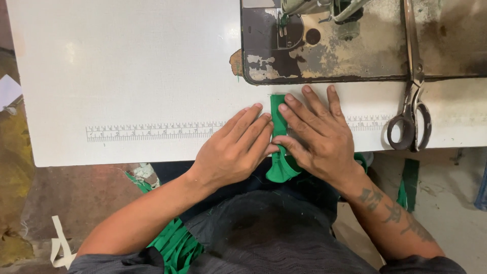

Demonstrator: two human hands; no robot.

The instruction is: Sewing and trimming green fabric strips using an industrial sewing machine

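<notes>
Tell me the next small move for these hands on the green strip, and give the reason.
Probably slide the green strip forward toward the sewing machine's presser foot. Both the left hand and right hand press it flat on the white table, its far end lying just short of the worn machine bed, so feeding it ahead looks like the natural step.

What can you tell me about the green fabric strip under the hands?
The green fabric strip is a narrow band of plain woven-looking cloth, lying flat and lengthwise on the white table near the sewing machine bed. The left hand and right hand press on it from either side. Its near end curls over the table edge.
</notes>
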